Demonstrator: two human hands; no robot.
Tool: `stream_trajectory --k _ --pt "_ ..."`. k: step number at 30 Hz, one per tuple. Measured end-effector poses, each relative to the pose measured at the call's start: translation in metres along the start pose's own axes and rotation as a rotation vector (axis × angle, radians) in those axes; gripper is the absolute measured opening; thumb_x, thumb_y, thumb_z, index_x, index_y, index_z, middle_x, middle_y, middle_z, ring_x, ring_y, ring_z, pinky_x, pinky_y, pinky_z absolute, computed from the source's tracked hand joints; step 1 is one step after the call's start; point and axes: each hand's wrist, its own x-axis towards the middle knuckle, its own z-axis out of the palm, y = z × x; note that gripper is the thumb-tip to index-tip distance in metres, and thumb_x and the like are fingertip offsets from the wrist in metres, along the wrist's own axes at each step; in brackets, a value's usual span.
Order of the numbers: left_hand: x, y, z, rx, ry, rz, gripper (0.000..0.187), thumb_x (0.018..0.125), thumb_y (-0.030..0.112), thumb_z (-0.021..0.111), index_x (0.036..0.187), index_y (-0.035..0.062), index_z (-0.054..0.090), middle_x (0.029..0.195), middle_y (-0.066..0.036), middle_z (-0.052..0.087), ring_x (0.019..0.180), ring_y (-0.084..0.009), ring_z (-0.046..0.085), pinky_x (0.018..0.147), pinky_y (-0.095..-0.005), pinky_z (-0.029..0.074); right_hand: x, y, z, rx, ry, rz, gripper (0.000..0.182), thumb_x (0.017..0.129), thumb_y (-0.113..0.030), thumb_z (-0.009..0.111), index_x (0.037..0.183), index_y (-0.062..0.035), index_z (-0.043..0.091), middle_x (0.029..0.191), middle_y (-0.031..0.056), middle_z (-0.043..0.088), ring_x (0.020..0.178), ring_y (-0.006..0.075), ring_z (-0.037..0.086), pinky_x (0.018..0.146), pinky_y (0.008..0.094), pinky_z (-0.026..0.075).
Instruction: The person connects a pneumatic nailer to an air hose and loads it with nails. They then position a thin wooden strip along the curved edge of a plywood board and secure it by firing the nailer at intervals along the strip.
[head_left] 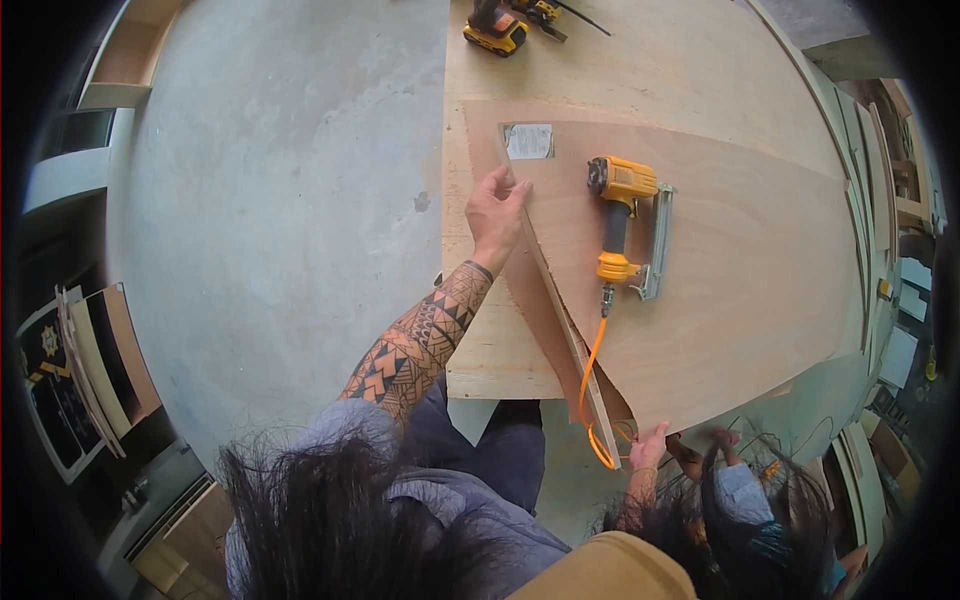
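My left hand (495, 213), at the end of a tattooed forearm, pinches a long narrow wood strip (548, 272) near its far end. The strip lies along the left edge of a thin plywood sheet (750, 260), slanting toward me. At the sheet's near corner, my right hand (649, 446) is closed on the sheet's edge; its fingertips are partly hidden. Beneath the strip shows a second reddish-brown sheet (536, 310). A yellow and black nail gun (618, 220) rests on the plywood, its orange air hose (592, 362) running down past the strip.
A pale plywood worktop (505, 375) carries the sheets. At its far end lie a yellow and black power tool (497, 36) and a white label (529, 141). Boards (868, 200) line the right side. Another hand (724, 437) shows at lower right. Concrete floor (270, 200) spreads left.
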Motion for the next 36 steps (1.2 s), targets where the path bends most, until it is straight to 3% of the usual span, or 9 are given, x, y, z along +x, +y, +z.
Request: stream_trajectory --k 12,15,17,19,22,25,28,34,36 --pt "-0.004 0.001 0.000 0.076 0.024 -0.021 0.047 0.093 0.022 0.082 0.130 -0.0045 0.072 0.112 -0.017 0.079 0.101 -0.0216 0.076 0.092 -0.0348 0.059 -0.016 0.005 0.014 0.023 0.040 -0.041 0.064 0.105 -0.057 0.064 0.147 -0.0110 0.052 0.138 0.0080 0.062 0.121 0.0250 0.057 0.100 0.0502 0.048" --pt "-0.001 -0.010 0.002 0.089 -0.001 -0.046 0.049 0.092 0.025 0.083 0.129 -0.0042 0.071 0.110 -0.017 0.079 0.099 -0.0217 0.074 0.091 -0.0353 0.058 -0.005 0.015 0.027 -0.291 0.306 -0.285 0.066 0.103 -0.047 0.068 0.147 -0.0029 0.051 0.144 0.0196 0.055 0.126 0.0335 0.054 0.105 0.0537 0.045" --pt "0.003 -0.012 0.000 0.062 -0.016 -0.055 0.050 0.092 0.026 0.083 0.129 -0.0044 0.071 0.107 -0.015 0.079 0.097 -0.0212 0.074 0.089 -0.0350 0.058 -0.056 -0.004 0.082 -0.847 0.675 -0.630 0.066 0.099 -0.032 0.073 0.151 -0.0006 0.047 0.144 0.0283 0.051 0.132 0.0403 0.048 0.112 0.0579 0.038" --pt "0.003 -0.007 -0.001 0.122 -0.011 -0.084 0.050 0.091 0.029 0.083 0.126 -0.0045 0.070 0.100 -0.011 0.075 0.091 -0.0196 0.070 0.085 -0.0346 0.057 -0.099 -0.009 0.136 -0.778 0.497 -1.022 0.066 0.096 -0.024 0.073 0.151 -0.0002 0.046 0.145 0.0285 0.048 0.139 0.0443 0.039 0.118 0.0579 0.031" --pt "0.022 -0.046 -0.010 0.270 -0.066 0.057 0.047 0.091 0.030 0.083 0.120 -0.0036 0.070 0.097 -0.006 0.070 0.085 -0.0158 0.064 0.079 -0.0331 0.055 -0.164 -0.018 0.223 -0.613 0.143 -1.239 0.053 0.096 -0.018 0.069 0.143 0.0005 0.053 0.143 0.0245 0.051 0.140 0.0441 0.038 0.119 0.0555 0.029" --pt "0.025 -0.042 -0.012 0.078 -0.165 -0.050 0.042 0.095 0.021 0.083 0.123 -0.0044 0.064 0.090 -0.001 0.064 0.073 -0.0066 0.055 0.062 -0.0234 0.047 -0.215 -0.041 0.301 -0.424 -0.229 -1.445 0.032 0.093 -0.015 0.073 0.120 0.0002 0.067 0.121 0.0191 0.065 0.120 0.0406 0.060 0.105 0.0505 0.048" --pt "0.038 -0.054 -0.014 0.018 -0.223 -0.064 0.052 0.094 0.024 0.086 0.129 -0.0029 0.059 0.096 -0.002 0.064 0.079 -0.0099 0.058 0.068 -0.0256 0.049 -0.235 -0.025 0.371 -0.536 -0.573 -1.472 0.043 0.093 -0.011 0.073 0.133 -0.0005 0.064 0.137 0.0188 0.062 0.128 0.0377 0.060 0.111 0.0452 0.051" --pt "0.054 -0.057 -0.009 0.080 -0.267 -0.101 0.066 0.090 0.024 0.089 0.138 -0.0032 0.053 0.104 -0.008 0.062 0.083 -0.0179 0.058 0.076 -0.0308 0.052 -0.236 -0.004 0.430 -1.030 -0.270 -1.543 0.050 0.096 -0.013 0.062 0.143 0.0051 0.056 0.155 0.0217 0.049 0.148 0.0370 0.045 0.120 0.0477 0.042" --pt "0.051 -0.046 -0.011 0.311 -0.076 0.286 0.073 0.087 0.018 0.088 0.144 -0.0044 0.049 0.107 -0.009 0.060 0.085 -0.0182 0.057 0.076 -0.0311 0.052 -0.244 -0.007 0.434 -1.161 -0.292 -1.447 0.051 0.095 -0.011 0.058 0.144 0.0044 0.055 0.155 0.0224 0.049 0.148 0.0362 0.044 0.119 0.0469 0.043"
